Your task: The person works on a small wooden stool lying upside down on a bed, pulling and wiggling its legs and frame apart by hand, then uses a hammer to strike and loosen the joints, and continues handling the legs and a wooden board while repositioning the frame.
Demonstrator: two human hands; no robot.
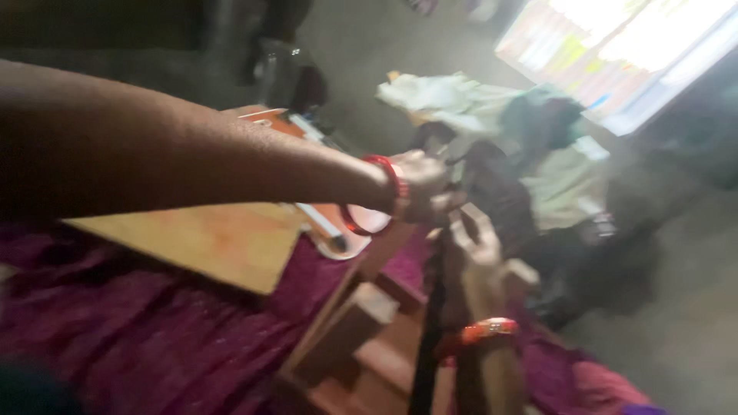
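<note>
A narrow black strap (430, 323) was seen running nearly upright through the lower middle of the blurred frame, its long axis rising from the bottom edge towards the two hands. The left hand (419, 184), reached across from the left on a bare forearm ringed by red bangles (388, 175), was held at the strap's upper end; its fingers appeared bunched together there, though whether they were clamped on the strap could not be told through the motion blur. The right hand (477, 238), raised from below with an orange-red bangle (488, 330) at the wrist, was placed just beside the strap on its right, fingers curled and slightly apart; a grip could not be confirmed. The left hand lay nearer the strap's top. Beneath them, a wooden frame of pale blocks (346, 330) was set over magenta cloth (154, 330), with a flat tan wooden board (207, 238) to the left. Pale and dark fabric (492, 131) was heaped beyond the hands.
</note>
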